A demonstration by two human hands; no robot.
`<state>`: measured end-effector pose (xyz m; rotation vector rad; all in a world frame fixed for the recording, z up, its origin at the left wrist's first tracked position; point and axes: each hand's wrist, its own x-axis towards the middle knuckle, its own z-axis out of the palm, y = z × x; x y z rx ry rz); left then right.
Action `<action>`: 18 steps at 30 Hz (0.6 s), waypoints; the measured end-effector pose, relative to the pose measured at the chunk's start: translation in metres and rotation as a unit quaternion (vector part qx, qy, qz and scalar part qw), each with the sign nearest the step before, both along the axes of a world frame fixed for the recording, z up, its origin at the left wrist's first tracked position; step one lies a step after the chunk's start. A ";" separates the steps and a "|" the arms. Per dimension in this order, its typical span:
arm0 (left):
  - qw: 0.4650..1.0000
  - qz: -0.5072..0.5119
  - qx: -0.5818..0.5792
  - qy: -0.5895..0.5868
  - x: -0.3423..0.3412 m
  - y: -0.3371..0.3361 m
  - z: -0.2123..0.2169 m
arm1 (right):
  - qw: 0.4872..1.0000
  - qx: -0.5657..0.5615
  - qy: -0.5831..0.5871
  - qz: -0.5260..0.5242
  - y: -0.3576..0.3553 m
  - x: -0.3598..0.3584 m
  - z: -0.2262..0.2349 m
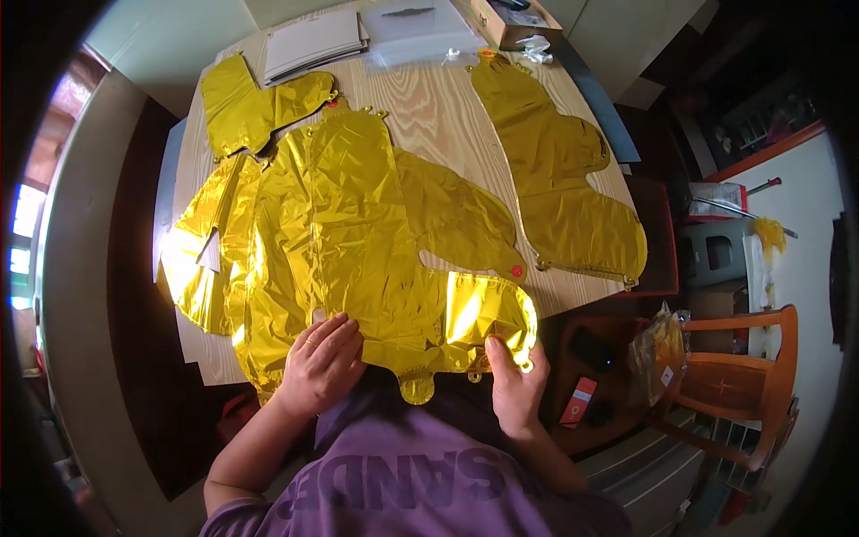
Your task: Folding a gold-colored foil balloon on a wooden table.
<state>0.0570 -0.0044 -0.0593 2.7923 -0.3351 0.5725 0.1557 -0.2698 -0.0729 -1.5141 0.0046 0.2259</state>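
A large flat gold foil balloon (349, 233) lies spread over the near half of a wooden table (429, 103). My left hand (320, 365) rests palm down on its near edge, fingers together, pressing the foil. My right hand (512, 380) pinches the balloon's folded near right corner between thumb and fingers. A small round tab of the foil hangs off the table edge between my hands. More crumpled gold foil (201, 259) lies at the left of the big balloon.
Another flat gold balloon (564, 179) lies along the table's right side, and a smaller one (250, 107) at the far left. Grey sheets (313, 40), clear bags (420, 27) and a cardboard box (514, 22) sit at the far edge. A wooden chair (734, 376) stands at right.
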 end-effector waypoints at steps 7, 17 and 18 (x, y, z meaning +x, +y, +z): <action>1.000 -0.001 -0.008 0.016 0.002 -0.003 0.002 | 1.000 -0.017 -0.021 -0.016 -0.002 0.001 -0.008; 0.994 0.002 -0.093 0.056 0.005 0.001 0.018 | 0.991 -0.093 -0.096 -0.013 -0.002 0.024 -0.002; 0.993 0.012 -0.097 0.058 0.009 0.004 0.021 | 0.989 -0.105 -0.103 -0.009 -0.003 0.027 -0.001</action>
